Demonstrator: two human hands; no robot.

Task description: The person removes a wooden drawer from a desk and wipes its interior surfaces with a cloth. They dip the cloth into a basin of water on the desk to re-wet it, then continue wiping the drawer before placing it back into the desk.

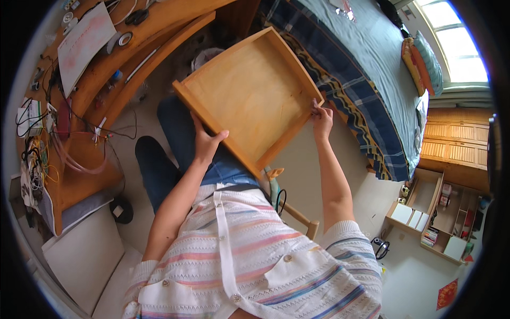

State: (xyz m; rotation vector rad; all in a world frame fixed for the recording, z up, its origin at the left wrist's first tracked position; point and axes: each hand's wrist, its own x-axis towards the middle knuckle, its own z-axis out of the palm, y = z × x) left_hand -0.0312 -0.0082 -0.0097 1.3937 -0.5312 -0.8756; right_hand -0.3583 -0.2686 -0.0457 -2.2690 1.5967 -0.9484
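A shallow wooden drawer (243, 91) is held tilted above my lap, its light plywood bottom facing up. My left hand (208, 140) grips the thicker front panel (217, 127), thumb over its top edge and fingers on the outer face. At the right corner, my right hand (322, 119) pinches the drawer's side, fingers over the rim. Something dark shows at those fingertips; I cannot tell whether it is a separate thing. Part of the drawer rests against or just over my jeans (175, 119); contact there is hidden.
On the left stands a wooden desk (155, 34) with tape rolls (125, 38), a paper sheet (85, 48) and tangled cables (36, 155). A bed (350, 52) with a plaid skirt runs along the right. Behind me are a wooden chair (301, 217) and low shelving (450, 211).
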